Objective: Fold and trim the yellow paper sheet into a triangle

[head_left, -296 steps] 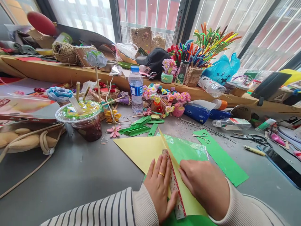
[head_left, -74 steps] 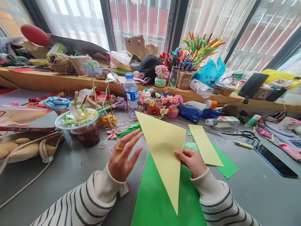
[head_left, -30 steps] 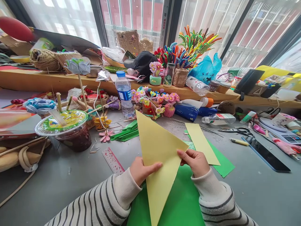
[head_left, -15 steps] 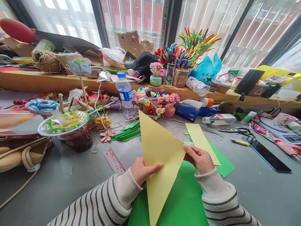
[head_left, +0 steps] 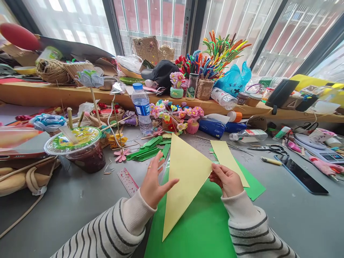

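A yellow sheet of paper [head_left: 186, 179], folded into a triangle, is held up at its right corner by my right hand [head_left: 227, 179], thumb and fingers pinched on it. My left hand [head_left: 156, 182] is beside the paper's left edge, fingers spread and holding nothing; its thumb tip overlaps the paper, and I cannot tell whether it touches. Beneath lies a large green sheet [head_left: 201, 222] on the grey table. A yellow paper strip [head_left: 229, 163] rests on another green sheet [head_left: 255, 188] to the right. Folded green paper strips [head_left: 146, 150] are piled behind.
A pink ruler [head_left: 128, 182] lies left of my left hand. Farther left stands a lidded drink cup [head_left: 83, 154]. A water bottle [head_left: 142, 111] stands behind the strips. To the right are a phone [head_left: 302, 175], a yellow-handled cutter [head_left: 271, 161] and scissors [head_left: 271, 148].
My left hand has let go of the yellow paper, moved slightly left and spread its fingers. The paper has swung, its lower tip rising and shifting left, still in my right hand.
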The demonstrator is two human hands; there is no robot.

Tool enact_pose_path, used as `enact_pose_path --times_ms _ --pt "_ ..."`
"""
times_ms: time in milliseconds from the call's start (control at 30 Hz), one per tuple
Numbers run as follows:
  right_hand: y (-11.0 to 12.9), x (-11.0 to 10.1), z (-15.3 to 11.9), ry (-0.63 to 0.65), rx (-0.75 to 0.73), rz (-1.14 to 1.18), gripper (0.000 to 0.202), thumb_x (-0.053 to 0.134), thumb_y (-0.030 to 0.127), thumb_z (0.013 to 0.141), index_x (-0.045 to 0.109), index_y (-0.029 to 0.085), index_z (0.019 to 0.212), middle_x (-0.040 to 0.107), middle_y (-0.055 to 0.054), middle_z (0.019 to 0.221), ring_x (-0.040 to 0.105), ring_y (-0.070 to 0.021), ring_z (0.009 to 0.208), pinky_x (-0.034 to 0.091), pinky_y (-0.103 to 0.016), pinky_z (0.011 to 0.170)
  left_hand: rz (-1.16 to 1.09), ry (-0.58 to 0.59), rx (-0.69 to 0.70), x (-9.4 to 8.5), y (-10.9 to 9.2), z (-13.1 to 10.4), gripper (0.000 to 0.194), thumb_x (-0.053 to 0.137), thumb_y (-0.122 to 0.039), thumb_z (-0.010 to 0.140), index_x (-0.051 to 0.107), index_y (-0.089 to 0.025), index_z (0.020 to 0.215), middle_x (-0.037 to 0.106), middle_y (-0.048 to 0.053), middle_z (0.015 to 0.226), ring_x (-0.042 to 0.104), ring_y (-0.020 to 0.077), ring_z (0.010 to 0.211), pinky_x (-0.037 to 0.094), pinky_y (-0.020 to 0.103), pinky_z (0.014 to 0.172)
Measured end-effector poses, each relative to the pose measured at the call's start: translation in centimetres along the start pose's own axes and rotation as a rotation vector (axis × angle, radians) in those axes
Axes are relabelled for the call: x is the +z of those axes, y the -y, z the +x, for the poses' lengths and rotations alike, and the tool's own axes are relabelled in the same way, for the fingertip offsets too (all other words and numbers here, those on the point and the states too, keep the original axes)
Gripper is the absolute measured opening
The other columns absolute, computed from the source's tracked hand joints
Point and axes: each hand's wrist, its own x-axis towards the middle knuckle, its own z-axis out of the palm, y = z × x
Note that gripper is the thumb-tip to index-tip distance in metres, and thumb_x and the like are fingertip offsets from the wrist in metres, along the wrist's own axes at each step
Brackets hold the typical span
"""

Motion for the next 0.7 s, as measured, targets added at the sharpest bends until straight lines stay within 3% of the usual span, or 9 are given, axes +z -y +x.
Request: enact_pose_path --times_ms 67,200,333,467,533,600,633,700 --pt "0.1 0.1 -0.1 0.025 -0.014 0.025 0.019 0.069 0.032 0.053 0.065 0.016 0.063 0.062 0.001 0.051 0.055 -0.0087 0.045 0.048 -0.016 0.040 0.223 0.087 0.124 0.4 -0.4 -0.7 0.081 0.059 -0.038 0.062 0.015 -0.011 0.124 0.020 0.017 0.129 0.023 0.0265 0.117 0.026 0.042 0.094" --pt "0.3 0.6 -0.6 0.094 -0.051 0.070 0.021 0.067 0.033 0.055 0.066 0.017 0.067 0.063 0.000 0.058 0.056 -0.0100 0.051 0.049 -0.018 0.041 0.379 0.252 0.145 2.2 -0.9 -1.9 0.076 0.051 -0.045 0.067 0.017 -0.009 0.125 0.023 0.018 0.129 0.019 0.0283 0.118 0.021 0.045 0.095" --pt "0.5 0.9 -1.1 0.167 -0.089 0.099 0.019 0.065 0.033 0.059 0.065 0.017 0.069 0.063 -0.001 0.061 0.055 -0.0113 0.053 0.049 -0.020 0.041 0.347 0.200 0.145 3.7 -0.7 -2.4 0.071 0.050 -0.045 0.068 0.024 -0.011 0.124 0.030 0.015 0.127 0.025 0.0273 0.117 0.024 0.043 0.095" --pt "0.5 0.7 -1.2 0.192 -0.128 0.120 0.014 0.063 0.031 0.063 0.065 0.019 0.070 0.061 0.001 0.061 0.054 -0.0097 0.054 0.048 -0.019 0.043 0.272 0.155 0.168 3.6 -0.5 -1.9 0.070 0.055 -0.044 0.064 0.030 -0.012 0.121 0.031 0.014 0.127 0.023 0.0266 0.117 0.020 0.041 0.096" --pt "0.6 0.6 -1.1 0.194 -0.140 0.124 0.014 0.062 0.031 0.064 0.064 0.019 0.071 0.061 0.002 0.062 0.054 -0.0094 0.055 0.048 -0.018 0.045 0.164 0.124 0.064 2.9 -0.5 -1.1 0.078 0.060 -0.044 0.059 0.029 -0.010 0.121 0.026 0.015 0.129 0.018 0.0269 0.119 0.016 0.041 0.098" --pt "0.8 0.5 -1.1 0.207 -0.143 0.136 0.015 0.062 0.032 0.064 0.064 0.019 0.070 0.061 0.002 0.062 0.053 -0.0094 0.056 0.048 -0.019 0.048 -0.070 0.083 -0.156 1.9 -0.5 -0.1 0.089 0.065 -0.044 0.053 0.022 -0.010 0.123 0.018 0.016 0.131 0.018 0.0270 0.119 0.019 0.039 0.097" --pt "0.8 0.5 -1.0 0.215 -0.140 0.145 0.015 0.062 0.033 0.063 0.064 0.019 0.069 0.060 0.002 0.061 0.053 -0.0093 0.056 0.048 -0.019 0.048 -0.230 0.053 -0.284 1.5 -0.5 0.4 0.094 0.067 -0.043 0.050 0.019 -0.012 0.124 0.018 0.017 0.131 0.024 0.0267 0.117 0.024 0.037 0.095" --pt "0.8 0.5 -1.0 0.230 -0.128 0.163 0.016 0.063 0.033 0.063 0.064 0.019 0.069 0.059 0.002 0.059 0.053 -0.0087 0.056 0.047 -0.018 0.048 -0.355 0.081 -0.404 0.7 -0.5 1.2 0.093 0.068 -0.044 0.048 0.022 -0.011 0.122 0.035 0.021 0.122 0.044 0.0272 0.104 0.039 0.036 0.084"
